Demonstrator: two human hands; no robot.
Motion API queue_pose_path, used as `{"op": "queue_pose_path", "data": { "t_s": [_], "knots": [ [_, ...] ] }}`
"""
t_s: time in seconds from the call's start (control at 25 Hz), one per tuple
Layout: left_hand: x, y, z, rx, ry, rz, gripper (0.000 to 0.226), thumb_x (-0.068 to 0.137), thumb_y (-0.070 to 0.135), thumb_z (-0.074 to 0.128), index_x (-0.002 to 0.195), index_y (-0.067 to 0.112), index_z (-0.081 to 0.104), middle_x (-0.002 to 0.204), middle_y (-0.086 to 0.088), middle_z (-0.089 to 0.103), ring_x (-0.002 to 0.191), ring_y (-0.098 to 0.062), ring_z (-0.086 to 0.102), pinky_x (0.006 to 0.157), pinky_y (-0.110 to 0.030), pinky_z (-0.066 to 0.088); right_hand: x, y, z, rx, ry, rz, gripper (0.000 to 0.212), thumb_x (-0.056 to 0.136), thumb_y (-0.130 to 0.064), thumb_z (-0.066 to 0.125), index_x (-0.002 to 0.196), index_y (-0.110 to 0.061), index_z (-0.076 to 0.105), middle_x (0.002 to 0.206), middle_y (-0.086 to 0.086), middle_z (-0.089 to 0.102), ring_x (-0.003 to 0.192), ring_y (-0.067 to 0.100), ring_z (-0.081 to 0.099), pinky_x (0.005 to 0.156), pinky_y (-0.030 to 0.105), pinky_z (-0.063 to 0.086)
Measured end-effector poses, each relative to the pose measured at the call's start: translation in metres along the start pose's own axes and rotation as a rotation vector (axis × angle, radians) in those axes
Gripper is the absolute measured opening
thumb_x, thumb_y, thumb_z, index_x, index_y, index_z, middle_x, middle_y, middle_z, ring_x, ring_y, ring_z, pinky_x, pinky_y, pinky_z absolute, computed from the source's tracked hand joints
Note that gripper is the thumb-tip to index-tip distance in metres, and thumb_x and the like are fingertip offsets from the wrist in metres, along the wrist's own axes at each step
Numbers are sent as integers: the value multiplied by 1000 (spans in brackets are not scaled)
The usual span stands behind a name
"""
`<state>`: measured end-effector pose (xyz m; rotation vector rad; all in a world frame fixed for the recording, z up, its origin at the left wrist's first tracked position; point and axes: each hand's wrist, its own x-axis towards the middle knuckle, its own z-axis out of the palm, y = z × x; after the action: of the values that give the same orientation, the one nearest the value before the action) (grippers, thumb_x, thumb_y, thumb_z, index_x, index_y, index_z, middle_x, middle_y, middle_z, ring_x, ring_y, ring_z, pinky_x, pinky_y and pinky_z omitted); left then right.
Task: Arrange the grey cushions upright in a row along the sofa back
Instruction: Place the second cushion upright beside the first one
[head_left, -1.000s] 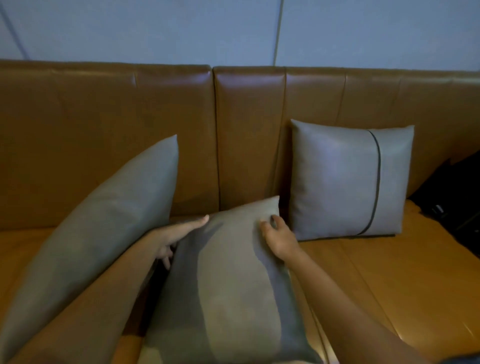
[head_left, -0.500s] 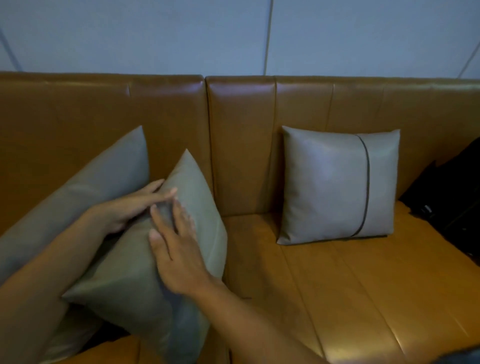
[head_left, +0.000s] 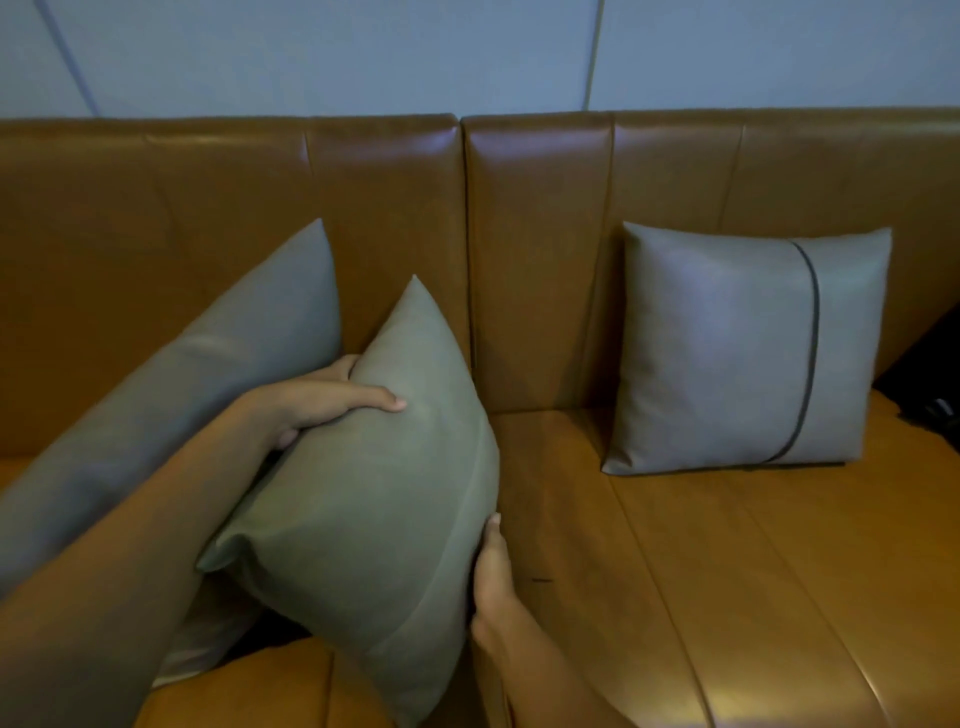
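Grey square leather-look cushion (head_left: 363, 519): held tilted on one corner above the tan leather sofa seat (head_left: 701, 597), just beside a second grey cushion (head_left: 208, 374). Left hand (head_left: 317, 405): fingers clamped over its upper edge. Right hand (head_left: 493, 582): fingers pressed against its lower side. Third cushion (head_left: 743, 348): upright against the sofa back (head_left: 540, 249). Advice: rotate square, seat bottom edge first, lean back evenly.

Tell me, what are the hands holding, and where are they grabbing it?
The middle grey cushion. The left hand grips its upper left edge, thumb on the front; the right hand presses its lower right edge.
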<state>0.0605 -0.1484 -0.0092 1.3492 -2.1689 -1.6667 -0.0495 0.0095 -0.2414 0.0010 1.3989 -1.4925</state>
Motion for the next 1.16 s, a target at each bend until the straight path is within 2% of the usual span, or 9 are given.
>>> {"op": "queue_pose_path", "data": {
  "t_s": [0.2, 0.28, 0.4, 0.56, 0.72, 0.84, 0.92, 1.04, 1.16],
  "knots": [
    [-19, 6, -8, -147, 0, 216, 114, 36, 45, 92, 138, 38, 42, 132, 3, 57, 111, -21, 64, 83, -39, 54, -30, -75, 4, 304, 3, -75, 57, 94, -63, 44, 116, -18, 70, 114, 13, 73, 108, 33, 66, 102, 48, 49],
    [-23, 11, -11, -279, 23, 366, 105, 33, 38, 94, 129, 40, 51, 126, 4, 65, 104, -17, 70, 74, -33, 57, -36, -122, -4, 339, 70, -271, 47, 96, -57, 46, 110, -19, 70, 109, 13, 72, 102, 30, 66, 95, 42, 51],
    [-23, 11, -8, -476, 60, 543, 107, 25, 48, 98, 123, 30, 57, 108, 7, 76, 96, -12, 73, 72, -28, 60, -41, -188, -26, 273, 185, -614, 42, 98, -51, 47, 123, -22, 64, 99, 8, 68, 95, 23, 64, 89, 39, 49],
    [-8, -3, 7, -429, 151, 544, 102, 27, 48, 98, 118, 20, 62, 105, 9, 78, 99, -12, 72, 73, -21, 58, -55, -215, -43, -117, 329, -880, 53, 98, -49, 39, 135, -15, 56, 132, 13, 57, 121, 24, 54, 107, 43, 42],
    [-3, -4, 13, -354, 126, 474, 91, 41, 35, 95, 124, 18, 63, 117, -2, 74, 106, -17, 70, 82, -32, 60, -79, -211, -34, -412, 346, -978, 47, 102, -38, 44, 145, -21, 44, 148, 5, 40, 134, 21, 41, 113, 39, 33],
    [-3, 0, 9, -302, 110, 494, 98, 39, 45, 97, 125, 17, 62, 117, -6, 73, 108, -21, 69, 89, -40, 57, -96, -233, 1, -867, 413, -1415, 49, 97, -40, 48, 143, -25, 48, 149, 7, 44, 141, 25, 36, 119, 49, 19],
    [-3, -4, 7, -299, 127, 518, 96, 42, 53, 94, 125, 17, 63, 118, -9, 72, 110, -25, 68, 92, -45, 55, -101, -247, 39, -1178, 309, -1659, 46, 98, -41, 41, 135, -22, 58, 142, 9, 56, 139, 27, 42, 120, 56, 13],
    [-1, -10, 9, -351, 185, 500, 82, 50, 61, 88, 117, 20, 69, 111, -7, 76, 106, -25, 70, 88, -46, 57, -79, -266, 56, -1729, 153, -1507, 54, 102, -49, 24, 113, -23, 69, 117, 9, 69, 121, 28, 58, 119, 54, 14],
    [-1, -11, 1, -382, 266, 476, 49, 72, 42, 74, 113, 15, 70, 106, -4, 76, 111, -29, 67, 83, -43, 60, -49, -298, 4, -1771, 377, -1301, 64, 101, -49, 17, 91, -17, 71, 93, 14, 73, 97, 33, 65, 106, 47, 31]
  ]
}}
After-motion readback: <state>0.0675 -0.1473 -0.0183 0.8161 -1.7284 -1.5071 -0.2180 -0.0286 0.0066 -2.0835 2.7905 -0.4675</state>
